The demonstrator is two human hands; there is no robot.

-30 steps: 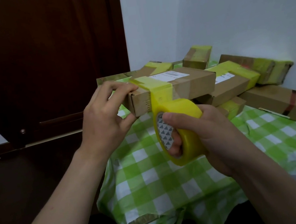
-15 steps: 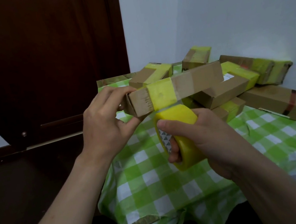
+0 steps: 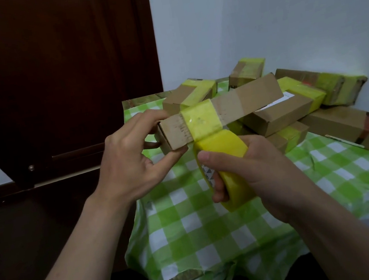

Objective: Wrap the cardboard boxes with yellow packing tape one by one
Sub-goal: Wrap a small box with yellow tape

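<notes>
The box (image 3: pixel 244 99) is plain brown cardboard, matt and a little fibrous. The band of tape (image 3: pixel 201 121) around it is yellow plastic film, glossy and slightly wrinkled. The tape roll (image 3: pixel 222 143) has the same slick shine, and its core (image 3: pixel 208 175) looks like printed paper. The other boxes (image 3: pixel 349 124) are matt cardboard with shiny yellow bands. The checked cloth (image 3: pixel 191 222) looks thin, creased and faintly glossy. The door (image 3: pixel 49 76) is dark, smooth wood. The wall (image 3: pixel 280 17) is matt.

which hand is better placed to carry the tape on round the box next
Right, probably. The right hand grips the yellow tape roll, whose strip runs straight up onto the held box. The left hand pinches the box's near end, steadying it.
</notes>
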